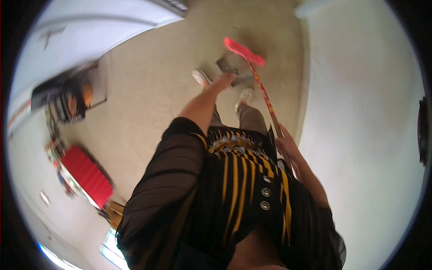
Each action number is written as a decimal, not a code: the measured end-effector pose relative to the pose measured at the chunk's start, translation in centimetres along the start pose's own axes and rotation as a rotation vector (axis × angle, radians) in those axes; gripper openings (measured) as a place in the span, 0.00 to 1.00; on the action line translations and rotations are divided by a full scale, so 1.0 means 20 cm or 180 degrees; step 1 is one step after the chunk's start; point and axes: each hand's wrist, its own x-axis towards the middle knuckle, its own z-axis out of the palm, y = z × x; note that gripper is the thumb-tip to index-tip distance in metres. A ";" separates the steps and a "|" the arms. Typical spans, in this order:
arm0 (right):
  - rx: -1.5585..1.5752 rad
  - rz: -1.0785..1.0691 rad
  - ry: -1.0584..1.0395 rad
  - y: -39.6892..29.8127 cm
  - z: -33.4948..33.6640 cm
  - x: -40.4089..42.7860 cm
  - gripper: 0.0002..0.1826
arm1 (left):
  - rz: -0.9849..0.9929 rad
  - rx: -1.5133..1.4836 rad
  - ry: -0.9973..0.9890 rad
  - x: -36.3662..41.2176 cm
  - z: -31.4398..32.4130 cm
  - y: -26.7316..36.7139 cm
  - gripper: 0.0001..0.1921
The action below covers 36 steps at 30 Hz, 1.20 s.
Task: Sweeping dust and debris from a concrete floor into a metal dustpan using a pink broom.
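Observation:
In my right hand [287, 146], beside my hip, is the patterned red-and-yellow pole [261, 86] of a broom. Its bright pink head [243, 51] lies ahead of my feet, at or just above the floor; blur hides which. My left hand [228, 79] reaches forward and down, its fingers closed on a dark, flat dustpan-like thing [224, 64]. That thing is blurred, and my hand covers part of it. Both of my pale shoes [245, 96] stand on the floor just behind it.
The beige floor [141, 91] meets a white wall [357, 101] close on my right. To the left stand dark furniture [57, 89] with a round orange object [87, 94] and a red-topped piece [87, 175]. A white panel or wall [111, 23] rises at upper left.

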 end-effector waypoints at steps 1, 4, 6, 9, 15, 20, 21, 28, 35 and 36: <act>0.0356 0.0175 -0.0173 -0.02 0.02 -0.11 0.35 | -0.0079 -0.0146 0.0055 -0.08 0.01 -0.07 0.31; 0.0495 0.0185 -0.0001 0.03 0.04 -0.30 0.35 | -0.0096 -0.0269 0.0312 -0.37 0.08 -0.25 0.33; 0.0260 0.0042 -0.0099 0.00 0.04 -0.35 0.35 | -0.0335 -0.0581 0.0193 -0.54 0.10 -0.42 0.35; -0.0238 -0.0143 0.0004 -0.04 0.05 -0.33 0.35 | -0.0377 -0.1113 0.0221 -0.95 0.12 -0.58 0.36; -0.0512 -0.0316 0.0259 -0.06 0.58 0.01 0.28 | -0.0426 -0.2200 0.0928 -1.68 0.18 -1.34 0.35; -0.1014 -0.0184 0.0051 0.09 1.26 -0.07 0.09 | -0.0397 -0.2756 0.1625 -2.46 0.40 -2.04 0.31; -0.1104 -0.0244 0.0052 0.12 1.42 -0.11 0.09 | -0.0422 -0.2852 0.1645 -2.64 0.38 -2.14 0.31; -0.2003 -0.0177 -0.0072 0.64 2.57 -0.50 0.10 | -0.0949 -0.3437 0.2338 -3.68 0.59 -3.01 0.27; -0.3321 -0.0680 -0.0749 0.64 3.07 -0.59 0.17 | -0.2126 -0.4671 0.3163 -3.84 0.92 -3.48 0.25; -0.3349 -0.0656 -0.0751 0.62 3.25 -0.64 0.17 | -0.2384 -0.4927 0.3230 -3.88 0.94 -3.56 0.25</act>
